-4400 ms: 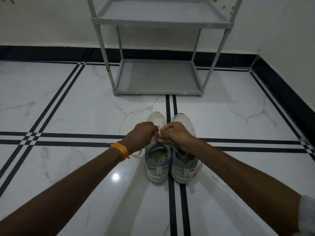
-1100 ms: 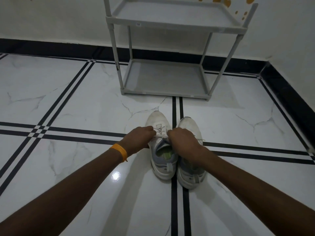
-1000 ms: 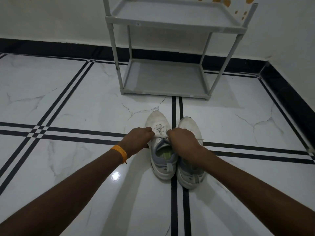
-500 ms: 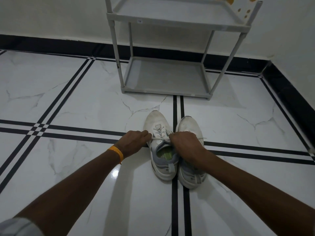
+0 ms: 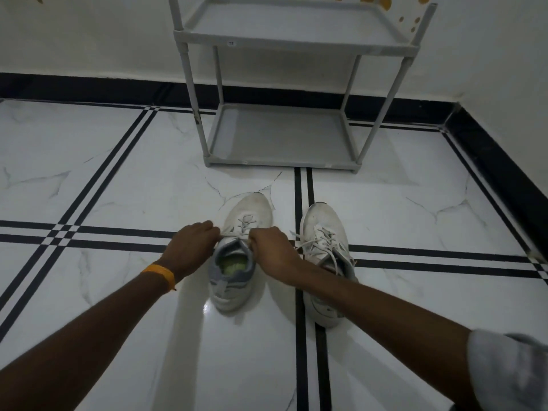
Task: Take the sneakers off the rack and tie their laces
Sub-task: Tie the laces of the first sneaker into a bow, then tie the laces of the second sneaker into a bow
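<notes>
since the earlier frames the two sneakers, which stood touching side by side, have come apart: the left sneaker now sits off to the left of the double black floor line, and the right sneaker stays on that line with a clear strip of tile between them. both hands have gone over with the left one.

head view: the left hand and right hand are closed into loose fists either side of the left sneaker's tongue, each pinching an end of its lace and drawing it outward; how much lace is inside each fist i cannot tell. an orange band sits on the left wrist. the rack behind stands with both shelves bare, so the taking-off part looks done. the right sneaker's laces lie in loops across its top, whether knotted or only loose is unclear. the left sneaker's knot seems only begun, with the bow left to make.
</notes>
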`<state>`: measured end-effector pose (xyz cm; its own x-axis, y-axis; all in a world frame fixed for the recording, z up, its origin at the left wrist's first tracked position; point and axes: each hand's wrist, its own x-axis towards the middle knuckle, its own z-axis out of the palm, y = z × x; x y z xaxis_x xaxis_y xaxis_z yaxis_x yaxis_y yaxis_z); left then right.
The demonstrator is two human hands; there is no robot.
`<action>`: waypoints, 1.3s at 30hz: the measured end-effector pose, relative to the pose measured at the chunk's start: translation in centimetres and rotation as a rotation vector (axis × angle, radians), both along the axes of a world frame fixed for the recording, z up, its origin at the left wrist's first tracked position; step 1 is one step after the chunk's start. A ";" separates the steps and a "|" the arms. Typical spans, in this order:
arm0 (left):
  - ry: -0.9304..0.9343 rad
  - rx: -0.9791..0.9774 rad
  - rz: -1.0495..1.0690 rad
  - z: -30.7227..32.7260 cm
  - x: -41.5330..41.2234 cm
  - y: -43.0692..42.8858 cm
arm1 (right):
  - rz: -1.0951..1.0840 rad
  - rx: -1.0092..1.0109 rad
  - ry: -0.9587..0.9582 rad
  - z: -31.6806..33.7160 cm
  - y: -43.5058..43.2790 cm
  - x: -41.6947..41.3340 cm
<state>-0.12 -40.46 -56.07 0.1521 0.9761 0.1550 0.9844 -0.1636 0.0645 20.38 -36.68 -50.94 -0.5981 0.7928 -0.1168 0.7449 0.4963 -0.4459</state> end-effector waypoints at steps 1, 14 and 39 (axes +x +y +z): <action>-0.044 0.004 0.032 -0.2 -0.5 -0.5 | 0.001 -0.022 0.009 0.0 -0.3 -0.5; -0.838 0.370 0.672 4.6 5.5 2.0 | -0.305 -0.345 -0.130 4.1 4.7 15.6; -0.995 0.003 0.647 8.2 9.0 4.8 | -0.607 -0.492 0.248 1.6 3.5 16.8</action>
<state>8.89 -35.63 -47.87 -0.5583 0.8265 -0.0717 0.4011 0.3445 0.8488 37.23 -33.19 -49.32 -0.1356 0.8793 -0.4565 0.6722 -0.2569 -0.6944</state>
